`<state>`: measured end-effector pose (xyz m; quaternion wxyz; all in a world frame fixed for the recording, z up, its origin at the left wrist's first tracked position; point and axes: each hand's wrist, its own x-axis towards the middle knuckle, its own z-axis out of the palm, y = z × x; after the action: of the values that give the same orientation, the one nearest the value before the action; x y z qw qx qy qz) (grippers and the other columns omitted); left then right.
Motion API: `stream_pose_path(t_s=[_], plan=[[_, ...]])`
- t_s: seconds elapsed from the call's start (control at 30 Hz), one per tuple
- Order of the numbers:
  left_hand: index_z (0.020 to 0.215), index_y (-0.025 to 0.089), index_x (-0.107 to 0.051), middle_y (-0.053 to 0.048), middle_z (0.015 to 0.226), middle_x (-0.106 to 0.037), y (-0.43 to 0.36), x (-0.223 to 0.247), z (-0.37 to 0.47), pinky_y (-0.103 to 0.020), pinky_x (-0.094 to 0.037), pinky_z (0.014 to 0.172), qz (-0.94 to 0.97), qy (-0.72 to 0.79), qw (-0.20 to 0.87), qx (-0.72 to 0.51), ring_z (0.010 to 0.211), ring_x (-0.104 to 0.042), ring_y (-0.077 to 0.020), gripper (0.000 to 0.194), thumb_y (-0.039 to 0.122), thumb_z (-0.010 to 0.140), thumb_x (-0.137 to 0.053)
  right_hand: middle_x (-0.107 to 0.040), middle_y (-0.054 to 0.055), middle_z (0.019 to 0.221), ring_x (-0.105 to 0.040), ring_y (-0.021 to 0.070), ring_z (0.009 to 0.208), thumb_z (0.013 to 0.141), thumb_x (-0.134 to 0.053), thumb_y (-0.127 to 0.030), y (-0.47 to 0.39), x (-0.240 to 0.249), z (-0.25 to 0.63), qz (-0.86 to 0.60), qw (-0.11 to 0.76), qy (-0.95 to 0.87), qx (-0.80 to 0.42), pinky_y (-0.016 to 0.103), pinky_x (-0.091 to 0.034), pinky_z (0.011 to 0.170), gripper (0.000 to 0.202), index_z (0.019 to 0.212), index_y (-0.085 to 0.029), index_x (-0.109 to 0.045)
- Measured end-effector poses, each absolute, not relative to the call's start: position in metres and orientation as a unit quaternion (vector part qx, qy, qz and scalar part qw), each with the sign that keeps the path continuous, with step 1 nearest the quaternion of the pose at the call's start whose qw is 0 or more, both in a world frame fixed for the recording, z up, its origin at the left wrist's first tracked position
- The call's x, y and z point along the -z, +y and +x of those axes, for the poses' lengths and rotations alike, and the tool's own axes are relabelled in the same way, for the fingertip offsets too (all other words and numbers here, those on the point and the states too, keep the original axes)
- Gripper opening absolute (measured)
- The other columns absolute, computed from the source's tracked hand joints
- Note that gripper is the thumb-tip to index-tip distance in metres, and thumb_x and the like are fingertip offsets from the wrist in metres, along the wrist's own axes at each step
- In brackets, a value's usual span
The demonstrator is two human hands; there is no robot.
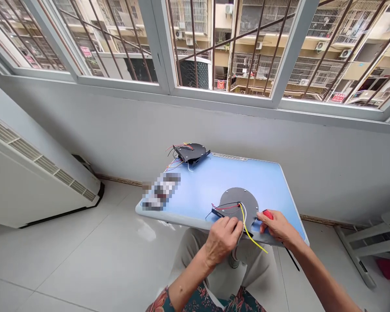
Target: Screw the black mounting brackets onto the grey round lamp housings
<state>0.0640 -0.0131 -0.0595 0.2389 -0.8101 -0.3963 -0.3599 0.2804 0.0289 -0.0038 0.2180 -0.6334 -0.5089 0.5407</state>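
Observation:
A rounded black housing [230,197] with small screws around its rim sits at the front of the blue tabletop. Red, black and white wires and a long yellow wire [256,243] come out of its middle. My left hand [225,236] is closed on the housing's near edge; its fingertips are partly hidden. At the housing's right edge, my right thumb and forefinger come together, but I cannot make out anything small between them. Tucked in my right hand [276,227] is what looks like a screwdriver [268,214], red-handled, with a thin dark shaft emerging below the wrist.
A second black housing [195,151] with loose wires stands at the small table's [260,173] back left corner. A blurred patch [162,190] covers the left side. Beyond are a wall and barred windows; a white appliance [35,169] stands left, a grey metal frame [367,242] right.

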Motion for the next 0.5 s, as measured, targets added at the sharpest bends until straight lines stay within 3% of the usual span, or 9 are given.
stream_pose_path(t_s=[0.07, 0.17, 0.37, 0.5], plan=[[0.099, 0.015, -0.066, -0.007, 0.079, -0.063, -0.015, 0.058, 0.082, -0.031, -0.041, 0.059, -0.805, -0.397, 0.236, 0.371, 0.065, -0.054, -0.0163, 0.02, 0.017, 0.104, -0.046, -0.054, -0.005, 0.051, -0.023, 0.002, 0.035, 0.065, -0.074, -0.074, 0.024, 0.006, 0.279, -0.625, 0.23, -0.512, -0.543, 0.022, -0.013, 0.036, 0.058, 0.067, -0.022, -0.047], [0.102, 0.013, -0.067, -0.007, 0.078, -0.063, -0.017, 0.055, 0.108, -0.031, -0.042, 0.057, -0.798, -0.396, 0.238, 0.388, 0.064, -0.054, -0.016, 0.023, 0.014, 0.103, -0.044, -0.031, -0.012, 0.043, -0.025, 0.0028, 0.034, 0.056, -0.083, -0.07, 0.019, 0.006, 0.281, -0.621, 0.251, -0.488, -0.56, 0.02, -0.013, 0.036, 0.064, 0.061, -0.025, -0.038], [0.111, 0.007, -0.067, -0.01, 0.08, -0.067, -0.017, 0.047, 0.128, -0.031, -0.046, 0.056, -0.808, -0.386, 0.223, 0.385, 0.063, -0.057, -0.0169, 0.025, 0.011, 0.102, -0.044, -0.038, -0.011, 0.049, -0.028, 0.0011, 0.036, 0.046, -0.094, -0.058, 0.022, 0.006, 0.29, -0.589, 0.305, -0.428, -0.613, 0.017, -0.013, 0.034, 0.065, 0.062, -0.022, -0.041], [0.129, 0.003, -0.063, -0.021, 0.113, -0.073, -0.024, 0.041, 0.114, -0.032, -0.057, 0.071, -0.838, -0.316, 0.185, 0.404, 0.081, -0.066, -0.0193, 0.036, 0.01, 0.101, -0.042, -0.032, -0.013, 0.049, -0.021, -0.0018, 0.037, 0.041, -0.097, -0.052, 0.023, 0.003, 0.298, -0.581, 0.366, -0.366, -0.628, 0.015, -0.011, 0.035, 0.068, 0.059, -0.022, -0.04]])
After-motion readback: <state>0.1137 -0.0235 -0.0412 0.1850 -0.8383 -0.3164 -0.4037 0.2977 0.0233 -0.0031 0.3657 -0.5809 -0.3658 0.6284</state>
